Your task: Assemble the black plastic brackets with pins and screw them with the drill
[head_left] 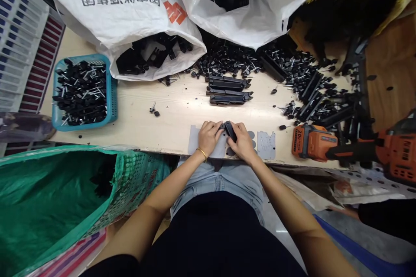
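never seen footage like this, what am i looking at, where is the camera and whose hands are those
There is no machine here. A person sits at a wooden table wearing one camera on their head. It looks down, so you see their own arms and lap. The left hand and right hand together grip a small black part over a grey mat. Further back lie a stack of black bars, a heap of loose black knobs and white sacks. A blue basket on the left holds more knobs. An orange drill lies on the right.
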Motion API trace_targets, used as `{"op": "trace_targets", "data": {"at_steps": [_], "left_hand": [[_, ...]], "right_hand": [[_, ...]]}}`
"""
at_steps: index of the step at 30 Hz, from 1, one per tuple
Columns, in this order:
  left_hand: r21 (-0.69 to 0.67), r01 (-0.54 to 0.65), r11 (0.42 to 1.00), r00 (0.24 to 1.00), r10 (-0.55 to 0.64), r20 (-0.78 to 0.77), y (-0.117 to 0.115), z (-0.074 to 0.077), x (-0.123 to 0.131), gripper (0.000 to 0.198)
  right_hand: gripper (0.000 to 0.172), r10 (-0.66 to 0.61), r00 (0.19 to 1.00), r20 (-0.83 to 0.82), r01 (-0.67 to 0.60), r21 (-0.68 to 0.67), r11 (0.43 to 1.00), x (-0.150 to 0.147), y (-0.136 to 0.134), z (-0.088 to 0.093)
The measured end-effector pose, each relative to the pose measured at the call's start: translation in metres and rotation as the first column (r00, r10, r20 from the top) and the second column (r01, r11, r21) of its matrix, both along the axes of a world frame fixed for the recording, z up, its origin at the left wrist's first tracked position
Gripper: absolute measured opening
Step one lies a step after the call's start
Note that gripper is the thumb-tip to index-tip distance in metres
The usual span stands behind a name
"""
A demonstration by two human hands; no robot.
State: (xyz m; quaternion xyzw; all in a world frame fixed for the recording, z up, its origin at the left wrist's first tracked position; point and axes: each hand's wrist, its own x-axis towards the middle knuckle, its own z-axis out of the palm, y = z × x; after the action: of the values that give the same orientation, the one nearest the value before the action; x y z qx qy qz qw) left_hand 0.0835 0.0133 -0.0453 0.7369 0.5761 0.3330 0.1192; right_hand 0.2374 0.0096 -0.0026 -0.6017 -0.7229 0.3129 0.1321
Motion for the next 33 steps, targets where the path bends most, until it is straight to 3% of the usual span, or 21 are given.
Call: {"op": "trace_targets", "data": {"at_steps": [7,12,17,23,29,33], "left_hand": [[0.068,-0.005,0.998,0.992,0.013,-0.124,0.001,-0.004,-0.001,0.035],[-0.008,0.19,0.982,0.963,-0.188,-0.19,0.011,-0.005,-0.013,0.037],[0.008,0.062,0.998,0.992,-0.061,-0.113,0.009,-0.007,-0.009,0.038],[-0.057,0.247,0.967,0.966,-0.25,-0.065,0.017,-0.006,-0.016,0.033],[-0.071,0.001,0.997,0.999,-0.005,-0.048,0.006,0.0,0.007,0.029],[-0.107,-0.032,0.994,0.999,0.032,-0.008,0.004,0.0,0.011,0.026]], "right_hand": [[0.058,0.016,0.995,-0.101,-0.009,0.071,0.997,0.002,0.002,-0.01],[0.058,0.027,0.994,-0.102,-0.018,0.082,0.997,0.002,0.002,-0.011],[0.06,0.031,0.995,-0.09,-0.025,0.067,0.997,0.001,0.003,-0.009],[0.062,0.036,0.995,-0.095,-0.028,0.086,0.996,0.001,0.003,-0.01],[0.062,0.003,0.995,-0.096,0.006,0.088,0.996,-0.001,0.003,-0.013],[0.061,-0.023,0.996,-0.081,0.03,0.09,0.996,-0.003,0.003,-0.011]]}}
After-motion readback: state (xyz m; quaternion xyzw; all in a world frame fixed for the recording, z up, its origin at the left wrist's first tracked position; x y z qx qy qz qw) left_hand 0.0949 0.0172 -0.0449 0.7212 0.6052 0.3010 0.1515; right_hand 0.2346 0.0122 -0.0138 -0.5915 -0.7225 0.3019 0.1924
